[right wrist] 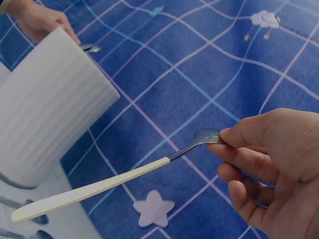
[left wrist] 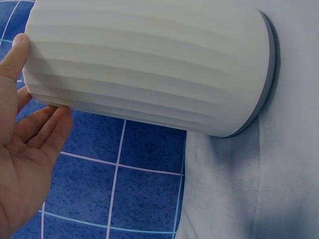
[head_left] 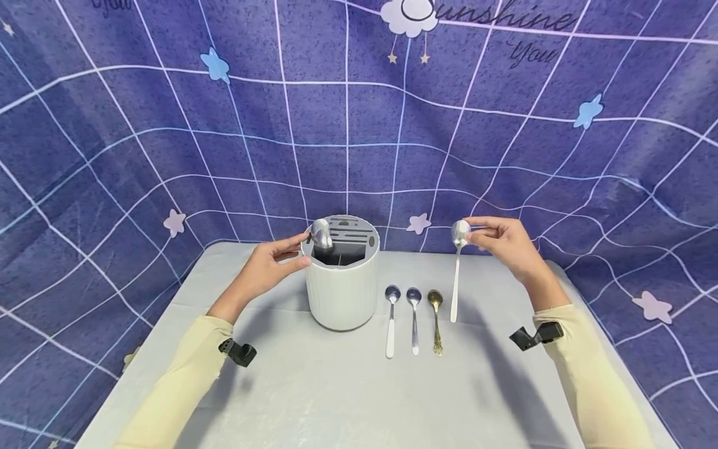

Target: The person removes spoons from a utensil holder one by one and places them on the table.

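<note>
My right hand [head_left: 505,243] pinches a spoon [head_left: 455,284] by its silver bowl between thumb and fingers. Its white handle hangs down above the table, and in the right wrist view it slants to the lower left. A white ribbed utensil holder [head_left: 341,296] with a grey slotted top stands upright. At its left side my left hand [head_left: 272,265] touches the rim, thumb in front and fingers spread toward the back. Inside the holder another spoon [head_left: 321,233] stands with its silver bowl up, close to the left fingertips; its handle is hidden.
On the grey table [head_left: 348,386], right of the holder, lie a white-handled spoon [head_left: 390,330], a silver spoon [head_left: 414,321] and a gold spoon [head_left: 436,321] in a row. A blue gridded cloth [head_left: 359,112] hangs behind.
</note>
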A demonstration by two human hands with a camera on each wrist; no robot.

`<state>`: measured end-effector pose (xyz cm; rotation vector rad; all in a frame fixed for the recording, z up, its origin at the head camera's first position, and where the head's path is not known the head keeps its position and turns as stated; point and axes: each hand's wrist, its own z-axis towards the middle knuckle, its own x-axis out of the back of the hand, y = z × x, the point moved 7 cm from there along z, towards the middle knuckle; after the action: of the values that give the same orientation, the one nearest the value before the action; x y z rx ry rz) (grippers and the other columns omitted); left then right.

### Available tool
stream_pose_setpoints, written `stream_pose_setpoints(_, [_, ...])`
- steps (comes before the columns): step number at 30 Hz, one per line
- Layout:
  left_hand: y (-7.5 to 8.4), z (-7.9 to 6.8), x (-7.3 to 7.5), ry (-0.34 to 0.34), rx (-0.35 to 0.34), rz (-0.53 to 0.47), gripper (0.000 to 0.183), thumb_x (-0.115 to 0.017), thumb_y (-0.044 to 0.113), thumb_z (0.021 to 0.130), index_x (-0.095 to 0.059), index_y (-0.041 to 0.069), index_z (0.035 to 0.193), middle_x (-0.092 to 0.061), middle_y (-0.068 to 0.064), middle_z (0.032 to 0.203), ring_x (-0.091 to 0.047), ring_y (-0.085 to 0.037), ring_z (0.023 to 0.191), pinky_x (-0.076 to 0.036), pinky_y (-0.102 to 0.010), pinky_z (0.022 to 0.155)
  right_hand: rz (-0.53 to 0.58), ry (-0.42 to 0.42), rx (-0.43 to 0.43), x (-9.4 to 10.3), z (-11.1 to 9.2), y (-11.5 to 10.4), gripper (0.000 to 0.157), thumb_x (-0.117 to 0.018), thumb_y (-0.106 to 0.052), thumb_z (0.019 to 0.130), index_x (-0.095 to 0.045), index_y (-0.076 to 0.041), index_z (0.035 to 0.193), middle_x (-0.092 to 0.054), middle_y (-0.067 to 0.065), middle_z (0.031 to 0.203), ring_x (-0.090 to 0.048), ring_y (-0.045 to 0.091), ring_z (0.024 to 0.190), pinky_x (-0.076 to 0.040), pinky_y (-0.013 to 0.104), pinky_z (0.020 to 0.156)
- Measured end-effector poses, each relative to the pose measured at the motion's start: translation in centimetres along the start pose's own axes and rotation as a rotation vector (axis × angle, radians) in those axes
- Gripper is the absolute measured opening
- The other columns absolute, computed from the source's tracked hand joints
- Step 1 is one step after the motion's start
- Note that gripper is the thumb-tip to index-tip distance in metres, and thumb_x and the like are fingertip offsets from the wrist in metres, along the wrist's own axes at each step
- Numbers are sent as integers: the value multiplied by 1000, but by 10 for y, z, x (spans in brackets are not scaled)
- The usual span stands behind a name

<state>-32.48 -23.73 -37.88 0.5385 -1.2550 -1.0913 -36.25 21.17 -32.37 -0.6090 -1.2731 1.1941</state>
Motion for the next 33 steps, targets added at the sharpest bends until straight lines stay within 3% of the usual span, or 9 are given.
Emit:
stream_pose_setpoints(7, [-3, 0, 1, -7, 39, 20, 61, -77, 41, 92, -57, 25, 148, -56, -9, 148, -59, -32, 131, -54, -43, 104, 42, -32, -59, -1, -6, 32, 41, -72, -5, 94, -62, 11, 130, -76, -15, 86, -68, -1, 80, -55, 20, 70])
stream_pose_setpoints(14, [2, 0, 0, -13, 38, 1, 58, -77, 31, 94, -57, 20, 147, -57, -14, 146, -59, -34, 130, -53, -46, 106, 101, -94, -155, -4, -15, 63, 45, -70, -5, 95, -58, 13, 134, -78, -9, 90, -70, 2, 84, -54, 24, 72])
stream_pose_setpoints(27, [-1, 2, 0, -4, 26, 3, 58, -78, 35, 93, -58, 22, 146, -58, -13, 146, -60, -34, 129, -51, -51, 108, 108, -159, -249, -12, -19, 110, 50, -70, -7, 94, -54, 15, 136, -77, -10, 89, -71, 10, 89, -55, 26, 78])
stream_pose_setpoints(33, [0, 2, 0, -3, 27, 3, 58, -78, 33, 93, -59, 22, 146, -58, -10, 147, -60, -33, 128, -52, -46, 107, 127, -167, -296, -18, -20, 131, 52, -69, -6, 94, -51, 15, 139, -76, -12, 89, -69, 7, 88, -56, 28, 82])
